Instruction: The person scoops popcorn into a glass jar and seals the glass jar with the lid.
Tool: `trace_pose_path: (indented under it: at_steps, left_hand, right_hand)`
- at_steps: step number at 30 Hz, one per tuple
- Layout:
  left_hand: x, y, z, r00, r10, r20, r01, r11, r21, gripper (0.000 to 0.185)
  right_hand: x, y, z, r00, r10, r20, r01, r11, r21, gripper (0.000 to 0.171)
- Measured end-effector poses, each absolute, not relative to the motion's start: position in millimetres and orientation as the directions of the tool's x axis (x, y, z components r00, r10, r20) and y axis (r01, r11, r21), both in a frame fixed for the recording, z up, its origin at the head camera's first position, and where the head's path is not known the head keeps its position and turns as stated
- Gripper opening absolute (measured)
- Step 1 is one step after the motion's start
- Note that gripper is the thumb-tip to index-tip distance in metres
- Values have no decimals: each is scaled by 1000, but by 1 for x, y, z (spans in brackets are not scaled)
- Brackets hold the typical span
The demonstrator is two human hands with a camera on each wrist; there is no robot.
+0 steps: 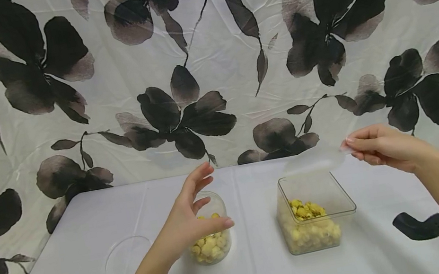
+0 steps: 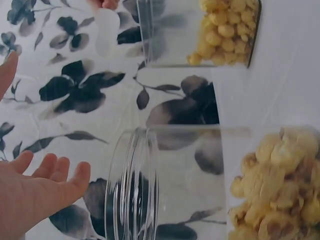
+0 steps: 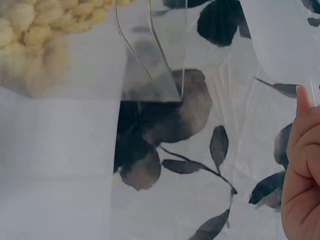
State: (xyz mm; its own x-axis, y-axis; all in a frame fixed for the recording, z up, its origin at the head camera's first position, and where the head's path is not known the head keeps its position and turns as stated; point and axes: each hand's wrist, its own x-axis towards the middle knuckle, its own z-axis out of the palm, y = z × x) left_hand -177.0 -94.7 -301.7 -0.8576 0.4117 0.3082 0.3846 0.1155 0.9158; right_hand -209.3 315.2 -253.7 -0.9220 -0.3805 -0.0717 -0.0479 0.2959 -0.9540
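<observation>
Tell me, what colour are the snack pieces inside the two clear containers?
The snack pieces are pale yellow in both clear containers; the head view shows them best.

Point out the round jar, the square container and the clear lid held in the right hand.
round jar (image 1: 215, 243), head view, on its popcorn-filled lower wall.
square container (image 1: 310, 237), head view, on its front wall.
clear lid (image 1: 318, 159), head view, on the middle of the sheet.

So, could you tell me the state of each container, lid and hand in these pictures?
round jar: upright, lid off, partly filled with yellow puffs
round lid: lying flat on the table, left of the jar
square container: upright, uncovered, partly filled
square lid: lifted above the container, pinched by the right hand
left hand: fingers spread around the jar, holding nothing
</observation>
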Motion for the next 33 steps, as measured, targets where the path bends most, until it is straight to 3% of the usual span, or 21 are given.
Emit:
trace_pose_path:
  at_steps: [7, 14, 22, 27, 33]
  left_hand:
    - [-172, -71, -306, -852, 448, 271, 335, 69, 940, 100]
    - [-171, -46, -321, -832, 514, 209, 248, 8, 969, 97]
    - [-174, -14, -350, -836, 533, 132, 208, 84, 975, 97]
    - [-180, 1, -363, -830, 543, 129, 207, 84, 975, 101]
    - [-188, 13, -373, -840, 532, 108, 183, 90, 979, 105]
  right_hand:
    - [-204, 319, -244, -958, -282, -49, -98, 485, -869, 22]
    - [-199, 313, -236, -954, -295, -54, -158, 648, -746, 26]
    - [-196, 299, -232, -938, -343, -42, -242, 739, -628, 19]
    - [-194, 283, -237, -912, -406, 50, -385, 810, -443, 11]
    - [-191, 257, -249, -872, -471, 134, -489, 844, -221, 19]
